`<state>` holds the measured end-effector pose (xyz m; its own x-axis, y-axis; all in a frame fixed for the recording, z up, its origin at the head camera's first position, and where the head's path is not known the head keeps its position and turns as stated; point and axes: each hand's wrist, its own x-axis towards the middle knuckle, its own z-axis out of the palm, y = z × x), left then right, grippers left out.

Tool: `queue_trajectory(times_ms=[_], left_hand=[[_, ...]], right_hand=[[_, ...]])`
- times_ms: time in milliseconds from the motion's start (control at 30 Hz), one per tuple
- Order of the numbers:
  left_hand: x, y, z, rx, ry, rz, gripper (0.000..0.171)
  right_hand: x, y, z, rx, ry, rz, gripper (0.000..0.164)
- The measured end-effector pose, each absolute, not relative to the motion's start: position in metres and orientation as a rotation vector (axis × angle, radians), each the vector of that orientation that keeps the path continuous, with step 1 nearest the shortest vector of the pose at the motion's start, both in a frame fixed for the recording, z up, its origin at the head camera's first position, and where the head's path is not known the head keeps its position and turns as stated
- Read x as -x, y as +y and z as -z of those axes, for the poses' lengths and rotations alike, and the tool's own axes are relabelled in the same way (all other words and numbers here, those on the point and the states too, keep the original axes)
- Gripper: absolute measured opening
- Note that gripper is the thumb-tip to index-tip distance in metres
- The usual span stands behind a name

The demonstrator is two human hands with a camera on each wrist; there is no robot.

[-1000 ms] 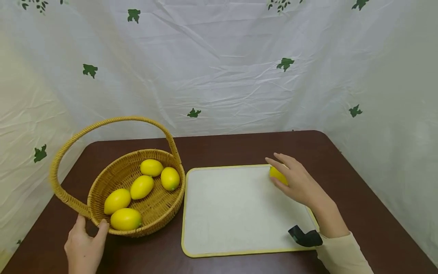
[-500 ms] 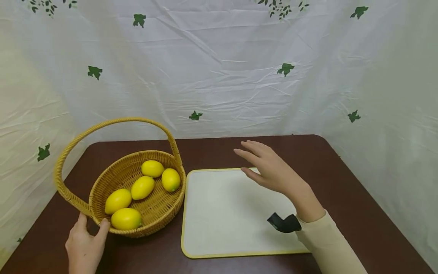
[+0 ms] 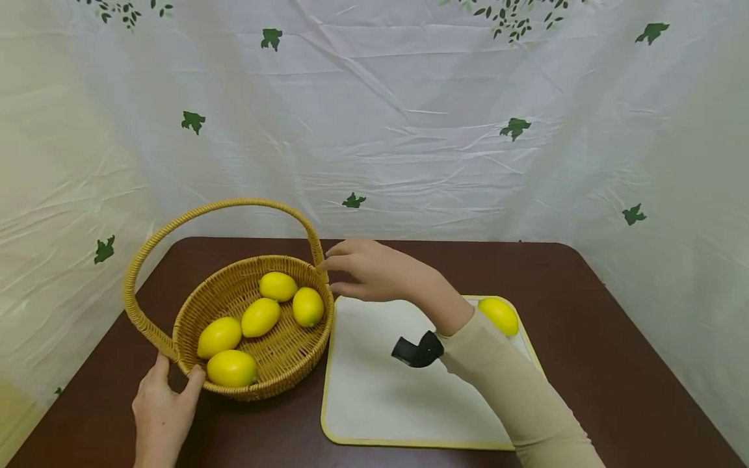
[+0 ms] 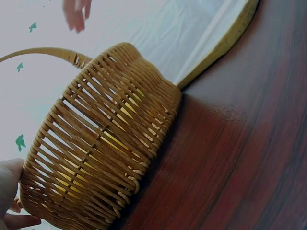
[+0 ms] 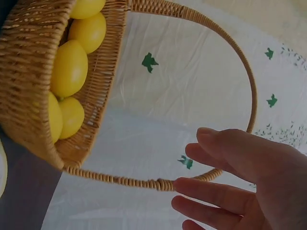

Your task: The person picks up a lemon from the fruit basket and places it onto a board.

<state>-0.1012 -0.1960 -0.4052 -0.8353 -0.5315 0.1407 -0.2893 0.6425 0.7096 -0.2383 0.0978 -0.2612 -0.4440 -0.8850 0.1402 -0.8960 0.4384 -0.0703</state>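
Observation:
A wicker basket (image 3: 298,385) with a tall arched handle (image 3: 234,203) stands on the left, tilted a little, with several yellow lemons (image 3: 260,317) inside. At its near left rim, my left hand (image 3: 166,413) holds the basket by the handle's base; the left wrist view shows that thumb and fingers (image 4: 9,177) at the rim. My right hand (image 3: 380,270) hovers by the handle's right side, fingers loosely extended and nothing in them. In the right wrist view, those fingers (image 5: 211,191) appear close to the handle; contact is unclear. One lemon (image 3: 499,316) lies on the white board (image 3: 380,396).
The board has a yellow edge and lies right of the basket on a dark brown table (image 3: 597,364). A white curtain (image 3: 409,130) with green leaf prints hangs behind. A black piece (image 3: 418,350) sits on the right wrist.
My right hand has travelled left from over the lemon on the board to the basket's handle, uncovering that lemon. The left hand keeps its place on the basket; the head view shifted slightly.

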Motion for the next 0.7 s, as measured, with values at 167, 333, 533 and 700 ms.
queue_trajectory(times_ms=[167, 333, 533, 700], left_hand=[[0.102, -0.196, 0.405, -0.655, -2.526, 1.002, 0.052], [0.102, -0.196, 0.404, -0.645, -2.520, 1.005, 0.050], [0.103, -0.196, 0.407, -0.639, -2.507, 1.007, 0.055], [0.103, -0.197, 0.407, -0.621, -2.499, 1.007, 0.058]], right_hand=[[0.250, 0.066, 0.261, -1.638, -2.741, -0.245, 0.037], [0.261, 0.038, 0.267, -1.686, -2.789, -0.287, 0.038], [0.278, 0.009, 0.281, -1.755, -2.815, -0.276, 0.037], [0.290, -0.010, 0.297, -1.778, -2.860, -0.269, 0.037]])
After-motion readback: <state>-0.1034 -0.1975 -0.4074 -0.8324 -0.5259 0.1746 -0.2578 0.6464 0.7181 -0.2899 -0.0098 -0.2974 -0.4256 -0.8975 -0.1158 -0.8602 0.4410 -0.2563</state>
